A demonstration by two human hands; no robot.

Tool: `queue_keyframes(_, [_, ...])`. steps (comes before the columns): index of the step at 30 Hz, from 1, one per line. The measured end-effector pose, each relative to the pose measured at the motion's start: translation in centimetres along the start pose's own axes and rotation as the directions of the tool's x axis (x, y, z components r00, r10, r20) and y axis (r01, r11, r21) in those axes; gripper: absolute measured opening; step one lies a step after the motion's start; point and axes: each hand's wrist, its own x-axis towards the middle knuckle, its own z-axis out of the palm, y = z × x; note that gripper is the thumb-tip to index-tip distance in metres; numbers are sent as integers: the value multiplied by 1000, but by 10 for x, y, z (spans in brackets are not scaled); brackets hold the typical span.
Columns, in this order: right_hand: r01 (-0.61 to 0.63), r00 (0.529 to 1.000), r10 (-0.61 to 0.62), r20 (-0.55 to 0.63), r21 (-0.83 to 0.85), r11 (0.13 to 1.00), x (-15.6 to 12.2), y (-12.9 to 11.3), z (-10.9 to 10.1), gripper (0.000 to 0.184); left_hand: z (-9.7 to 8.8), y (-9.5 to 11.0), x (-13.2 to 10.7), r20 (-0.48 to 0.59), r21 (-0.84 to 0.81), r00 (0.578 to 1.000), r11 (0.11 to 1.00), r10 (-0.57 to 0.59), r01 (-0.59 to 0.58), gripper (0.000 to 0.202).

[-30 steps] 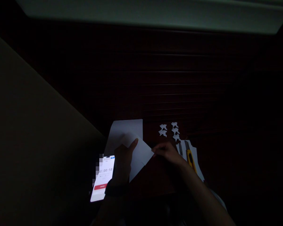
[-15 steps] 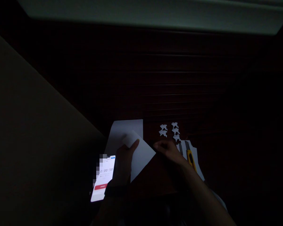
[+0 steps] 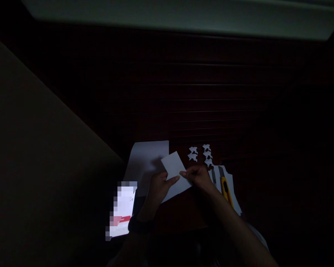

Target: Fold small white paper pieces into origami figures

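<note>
White paper (image 3: 174, 165), lower centre: we pinch its near edge, fingers of left hand (image 3: 159, 188) and right hand (image 3: 198, 176) closed.

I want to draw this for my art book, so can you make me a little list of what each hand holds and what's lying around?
Light: very dim
Left hand: grips the white paper piece near its lower edge
Right hand: pinches the same piece on its right side
Beneath: larger white sheet
Left side: lit phone
Right side: yellow utility knife lying on a paper scrap
Behind: small folded paper shapes in two columns
Surface: dark wooden table
</note>
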Motion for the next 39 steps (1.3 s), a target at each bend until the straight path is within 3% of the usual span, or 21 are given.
queue_keyframes(5, [-1, 1000, 1, 6, -58, 998, -1, -5, -5, 27, -1, 1, -1, 59, 88, 998, 995, 33, -38, 26])
queue_keyframes(14, [67, 998, -63, 30, -166, 984, 0, -6, -11, 19, -1, 0, -3, -4, 416, 985, 896, 173, -156, 31])
queue_keyframes(18, [121, 989, -113, 96, -85, 989, -1, -12, -11, 14, -4, -2, -2, 45, 506, 969, 831, 244, -232, 30])
queue_keyframes(23, [167, 973, -166, 159, 6, 986, -3, -18, -9, 11, -6, 0, -4, 92, 494, 955, 820, 282, -290, 27])
queue_keyframes(30, [138, 989, -137, 51, -30, 990, -2, -11, -11, 16, -5, -5, -2, 73, 527, 978, 825, 195, -204, 30])
queue_keyframes(35, [114, 993, -115, -36, -46, 992, -2, -9, -12, 18, -4, -6, -5, 228, 431, 957, 862, 180, -265, 26])
queue_keyframes(39, [102, 993, -101, -62, 12, 995, -2, -11, -10, 19, -3, -2, -8, 272, 379, 955, 899, 117, -218, 21])
